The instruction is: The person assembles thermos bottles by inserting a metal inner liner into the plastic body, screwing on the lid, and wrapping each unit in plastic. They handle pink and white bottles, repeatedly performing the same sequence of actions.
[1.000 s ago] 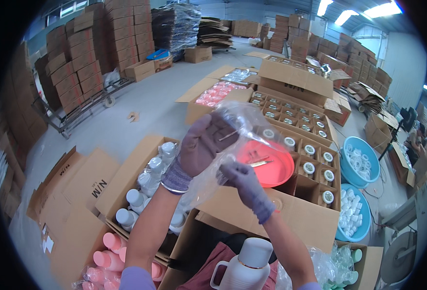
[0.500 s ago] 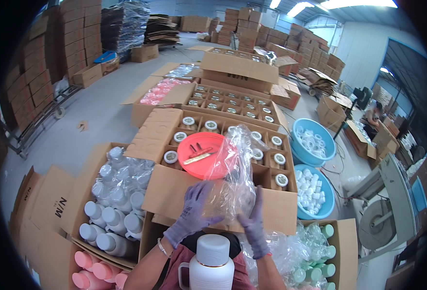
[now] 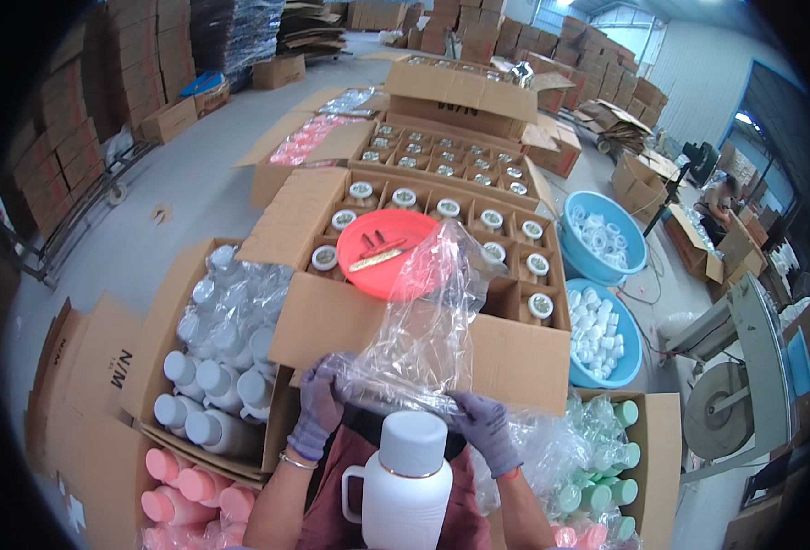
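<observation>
Both gloved hands hold a clear plastic bag (image 3: 434, 335) by its near edge, drawn wide between them. My left hand (image 3: 318, 403) is closed on the left end of that edge, and my right hand (image 3: 485, 429) pinches the right end. The bag's far part trails over a carton flap and onto a red round tray (image 3: 368, 271) carrying small tools. Directly below the bag, a white jug-shaped thermos (image 3: 403, 500) with a grey lid and side handle stands upright near my lap. Neither hand touches it.
Ahead, a divided carton (image 3: 331, 302) holds white-capped containers. Grey-lidded bottles (image 3: 217, 380) fill a carton at left, above pink ones (image 3: 180, 504). Green-lidded bottles (image 3: 597, 498) lie at right. Two blue basins (image 3: 639, 353) hold white plastic parts. A machine (image 3: 735, 385) stands far right.
My hands have closed on the bag's near edge and pulled it outward and towards me, stretching it wide. The view has shifted slightly.
</observation>
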{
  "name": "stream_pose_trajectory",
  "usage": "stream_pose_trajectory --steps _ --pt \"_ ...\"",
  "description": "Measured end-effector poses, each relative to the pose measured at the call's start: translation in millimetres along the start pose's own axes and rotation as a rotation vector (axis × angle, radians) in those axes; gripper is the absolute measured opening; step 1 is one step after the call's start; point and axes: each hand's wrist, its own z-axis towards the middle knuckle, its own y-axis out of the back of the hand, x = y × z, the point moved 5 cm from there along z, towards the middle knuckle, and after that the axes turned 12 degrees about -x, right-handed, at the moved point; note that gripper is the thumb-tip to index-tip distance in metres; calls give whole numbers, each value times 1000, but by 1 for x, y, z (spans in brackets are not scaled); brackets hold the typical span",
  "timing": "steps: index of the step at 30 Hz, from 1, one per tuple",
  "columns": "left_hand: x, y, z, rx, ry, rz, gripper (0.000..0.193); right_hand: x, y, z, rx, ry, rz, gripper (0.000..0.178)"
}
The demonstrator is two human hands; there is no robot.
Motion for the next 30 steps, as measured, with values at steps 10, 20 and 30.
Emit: stream_pose_trajectory --steps 10,20,30 --pt "-35 82 -179 180 349 355 31 53 30 -160 320 149 117 18" --pt "-72 83 -157 234 341 158 62 76 25 -202 827 -89 109 27" --pt "-97 207 -279 -162 869 56 53 124 -43 -146 760 102 414 17"
